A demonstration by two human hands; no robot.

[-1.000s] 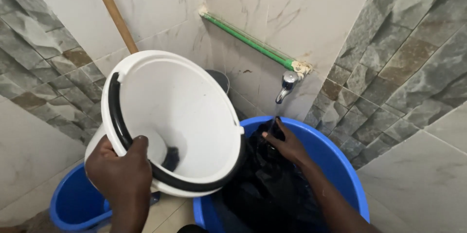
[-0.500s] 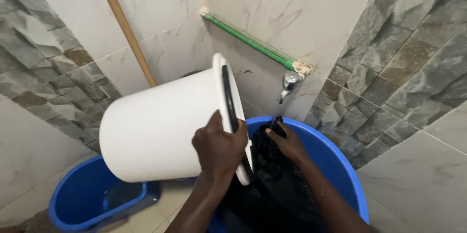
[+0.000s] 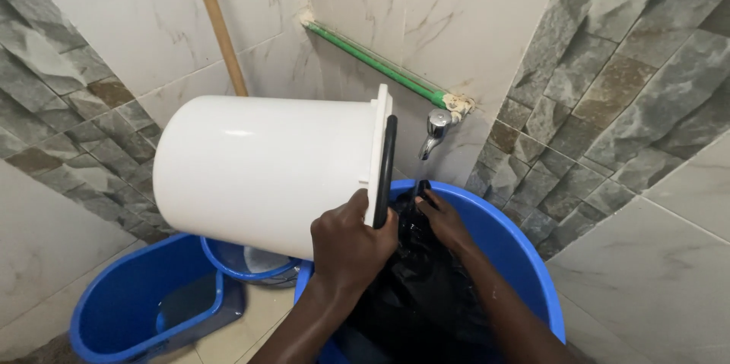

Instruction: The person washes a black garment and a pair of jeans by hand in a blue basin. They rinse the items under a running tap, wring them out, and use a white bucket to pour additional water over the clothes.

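— White bucket (image 3: 266, 170) tipped sideways over the blue tub (image 3: 525, 257); left hand (image 3: 351, 246) fingers clamp its rim.
— Right hand (image 3: 445, 219)?
— Closed on black cloth (image 3: 426, 295) in the tub. One-handed grip may slip; splashing likely.

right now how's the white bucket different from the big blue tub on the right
The white bucket is tipped on its side in the air, gripped at its rim by the left hand; the blue tub sits upright below it. The bucket shows only its outside, while the tub holds dark cloth that the right hand touches. Both are round.
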